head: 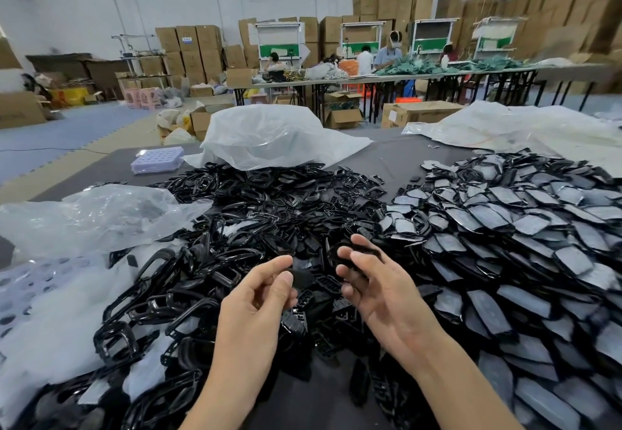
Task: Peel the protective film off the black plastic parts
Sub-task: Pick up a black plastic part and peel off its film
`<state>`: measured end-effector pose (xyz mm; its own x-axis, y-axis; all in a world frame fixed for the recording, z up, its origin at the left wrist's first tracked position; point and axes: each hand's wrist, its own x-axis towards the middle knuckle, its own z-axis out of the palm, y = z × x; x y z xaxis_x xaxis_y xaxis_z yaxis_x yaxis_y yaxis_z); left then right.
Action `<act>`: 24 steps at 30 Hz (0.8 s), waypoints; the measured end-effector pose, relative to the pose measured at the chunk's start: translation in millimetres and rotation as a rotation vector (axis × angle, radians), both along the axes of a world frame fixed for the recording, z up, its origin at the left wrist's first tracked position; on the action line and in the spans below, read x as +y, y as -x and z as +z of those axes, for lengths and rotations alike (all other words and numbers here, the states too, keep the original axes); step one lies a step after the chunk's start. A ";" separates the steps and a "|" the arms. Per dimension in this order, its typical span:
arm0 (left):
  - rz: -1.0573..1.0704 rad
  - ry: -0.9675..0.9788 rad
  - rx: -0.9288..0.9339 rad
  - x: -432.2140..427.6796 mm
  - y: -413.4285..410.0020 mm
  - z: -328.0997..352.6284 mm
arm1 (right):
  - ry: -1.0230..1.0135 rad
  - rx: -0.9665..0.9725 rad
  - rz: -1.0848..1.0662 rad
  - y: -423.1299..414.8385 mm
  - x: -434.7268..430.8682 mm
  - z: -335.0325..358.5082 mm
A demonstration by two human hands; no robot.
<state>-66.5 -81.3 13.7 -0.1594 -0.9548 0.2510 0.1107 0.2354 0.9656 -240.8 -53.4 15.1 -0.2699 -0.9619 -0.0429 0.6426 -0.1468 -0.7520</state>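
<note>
Over the near middle of the dark grey worktop (404, 157), the left hand (259, 298) pinches a small dark flat piece (302, 278) between thumb and forefinger; it is too blurred to tell whether this is film or plastic. Just beside it but not touching, the right hand (383, 291) curls its fingers round a black loop-shaped plastic part (358, 251), which is also blurred. Under both hands a heap of glossy black plastic frames (255, 200) spreads from the middle towards the left edge. Flat black plates covered in grey film (505, 214) are piled along the right edge. A crumpled clear plastic bag (269, 136) sits at the far edge, and a lavender perforated tray (158, 160) lies near the far left corner.
</note>
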 end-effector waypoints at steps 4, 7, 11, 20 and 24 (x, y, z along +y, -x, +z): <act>-0.039 -0.015 0.073 2.7 4.5 1.1 | 0.007 0.125 0.037 -9.2 -1.4 -1.2; -0.034 -0.002 0.081 5.4 7.8 -0.6 | 0.026 0.166 0.086 -17.0 -0.3 -3.5; 0.013 -0.012 0.093 5.8 10.2 -4.9 | 0.080 0.152 0.226 -21.8 3.1 -2.4; 0.030 0.041 0.047 6.7 10.5 -2.0 | 0.088 0.188 0.318 -20.0 8.9 2.6; 0.041 0.181 -0.225 2.6 3.3 -0.6 | 0.100 0.419 0.240 -19.3 12.7 3.3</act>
